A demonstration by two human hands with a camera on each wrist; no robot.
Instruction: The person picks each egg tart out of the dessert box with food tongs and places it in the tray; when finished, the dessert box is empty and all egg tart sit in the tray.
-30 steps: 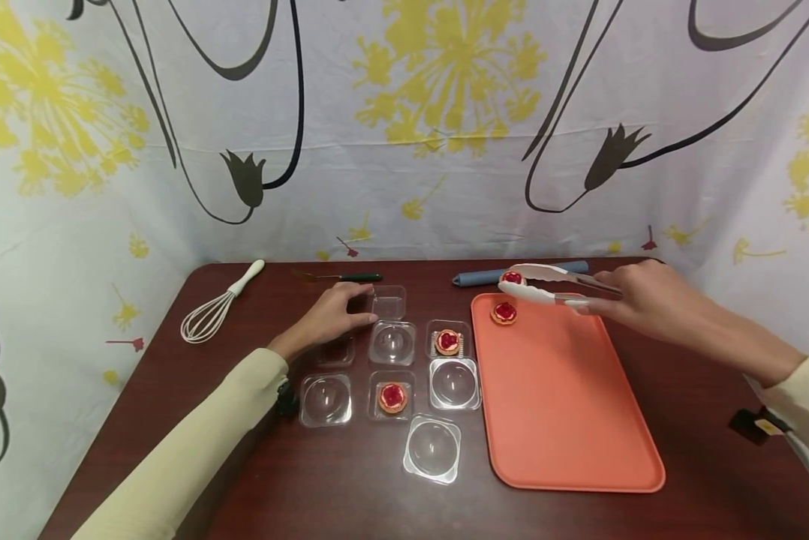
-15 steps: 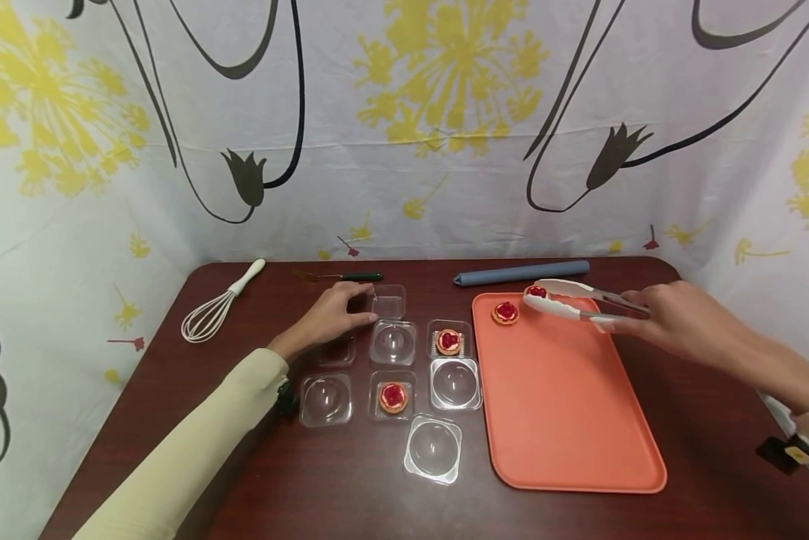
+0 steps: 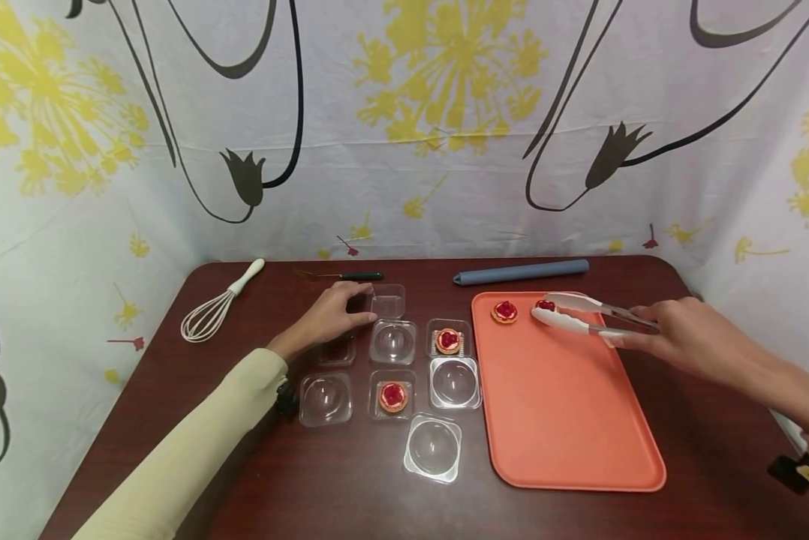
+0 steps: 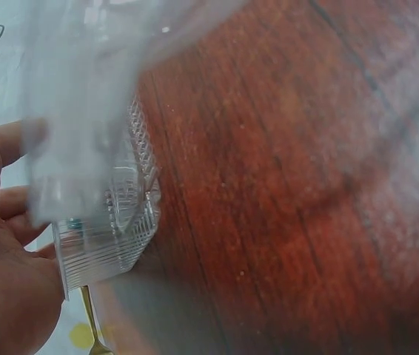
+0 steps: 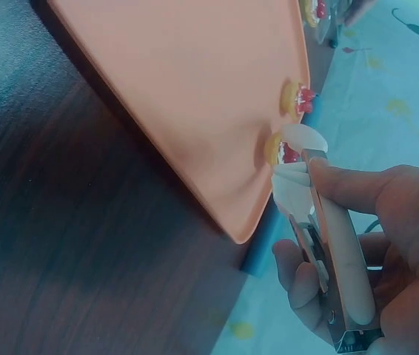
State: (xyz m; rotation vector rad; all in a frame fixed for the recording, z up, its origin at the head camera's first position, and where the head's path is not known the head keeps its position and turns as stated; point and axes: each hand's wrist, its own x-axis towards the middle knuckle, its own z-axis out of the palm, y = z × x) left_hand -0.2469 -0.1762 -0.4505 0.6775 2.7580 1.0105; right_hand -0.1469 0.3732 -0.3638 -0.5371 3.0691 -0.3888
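Observation:
My left hand [image 3: 330, 315] holds the left side of a clear plastic container [image 3: 387, 301] at the back, thumb in front and fingers behind. The container's ribbed wall [image 4: 106, 251] shows in the left wrist view, where another clear piece partly covers the fingers. My right hand [image 3: 675, 334] grips white-tipped metal tongs [image 3: 596, 315]. Between the tong tips is a red-topped tart [image 3: 545, 305], at the back of the orange tray [image 3: 573, 405]; whether it touches the tray is hard to tell. A second tart [image 3: 504, 312] sits on the tray to its left.
Two open clear containers hold a tart each, the back one [image 3: 448, 342] and the front one [image 3: 393, 397]. Around them lie several clear domed lids [image 3: 433, 448]. A whisk [image 3: 222, 304], a green-handled tool [image 3: 360, 277] and a blue rolling pin [image 3: 521, 272] lie along the back.
The tongs have carried their tart from above the tray's back edge rightward and toward me, low at the tray. My left hand has stayed in place at its container.

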